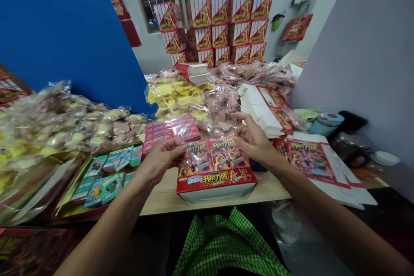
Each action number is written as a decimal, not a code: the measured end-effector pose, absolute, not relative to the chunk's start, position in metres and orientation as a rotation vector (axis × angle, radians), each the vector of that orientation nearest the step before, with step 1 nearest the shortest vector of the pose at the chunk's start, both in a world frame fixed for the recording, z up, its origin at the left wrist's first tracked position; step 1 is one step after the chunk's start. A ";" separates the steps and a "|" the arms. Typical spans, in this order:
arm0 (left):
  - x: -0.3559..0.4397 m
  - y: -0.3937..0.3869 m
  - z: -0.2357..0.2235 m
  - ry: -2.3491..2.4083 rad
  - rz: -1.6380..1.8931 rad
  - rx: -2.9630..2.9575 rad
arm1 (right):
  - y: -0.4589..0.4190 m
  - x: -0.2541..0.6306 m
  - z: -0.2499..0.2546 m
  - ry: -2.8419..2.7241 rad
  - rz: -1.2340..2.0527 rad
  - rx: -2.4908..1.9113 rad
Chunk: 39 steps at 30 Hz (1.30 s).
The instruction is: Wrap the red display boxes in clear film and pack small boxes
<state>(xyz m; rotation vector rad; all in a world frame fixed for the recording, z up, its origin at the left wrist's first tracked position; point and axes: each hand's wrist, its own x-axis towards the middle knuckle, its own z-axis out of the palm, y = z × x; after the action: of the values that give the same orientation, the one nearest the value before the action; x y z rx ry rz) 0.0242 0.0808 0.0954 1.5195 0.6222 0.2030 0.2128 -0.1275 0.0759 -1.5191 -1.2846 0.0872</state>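
far left, at your 9 o'clock, clear bags of yellow and pink soft toys (61, 127) heap up in front of a blue board (64, 39). at 8 o'clock, a shallow red tray (66, 196) holds printed teal cards (103, 177). a shrink-wrapped stack of red packs (171, 131) lies at about 11 o'clock, just past your left hand (161, 160) – its fingers (179, 148) are half curled, and you can see no clear grip on anything.

straight ahead, at 12 o'clock, the red display box (216, 187) sits near the edge of the wooden table (161, 198), with printed foil packets (223, 154) standing in it. behind them, red cartons (213, 30) are stacked high against the wall. your right hand (254, 138) hovers open just above the box's right side, with its fingers (241, 116) spread and apparently gripping nothing.

the box looks light, and its thin card will likely flex – so take it low on both long sides, or under the base. the foil will probably slide and crinkle, so don't lift by the packets. at 2 o'clock lie folded white-and-red cartons (265, 110), and at 3 o'clock a flat printed carton (310, 159).
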 end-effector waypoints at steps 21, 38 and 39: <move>0.010 0.088 0.094 0.550 0.071 1.513 | -0.146 0.209 0.082 -0.731 0.648 -1.802; -0.023 0.080 0.080 0.596 0.040 1.685 | -0.180 0.175 0.073 -0.750 0.669 -1.818; -0.024 0.079 0.080 0.599 0.036 1.691 | -0.182 0.173 0.073 -0.767 0.657 -1.845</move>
<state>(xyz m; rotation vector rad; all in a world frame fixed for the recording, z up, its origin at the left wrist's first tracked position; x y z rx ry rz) -0.0244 0.0792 0.0796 1.6908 0.5986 0.0358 0.1735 -0.1817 0.0727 -1.8447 -0.7670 0.6571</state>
